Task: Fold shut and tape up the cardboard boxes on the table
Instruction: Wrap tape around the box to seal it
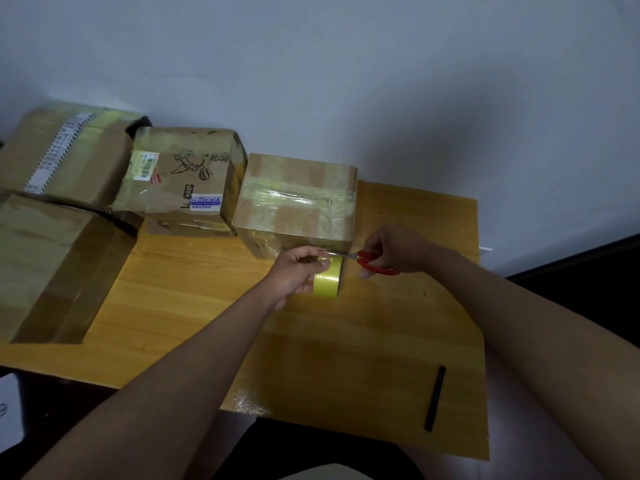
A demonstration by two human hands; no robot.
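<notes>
A small cardboard box (298,202) stands closed near the table's far edge, with clear tape across its top and down its front. Just in front of it my left hand (298,271) grips a yellow tape roll (327,280) held on edge. A strip of tape runs from the roll up to the box's front face. My right hand (394,251) holds red-handled scissors (372,263), whose blades point left at that strip above the roll.
Three more taped cardboard boxes (180,178) (65,154) (52,268) fill the left side of the wooden table (346,341). A black stick (435,398) lies near the front right edge. A crumpled scrap of clear tape (247,400) sits at the front edge.
</notes>
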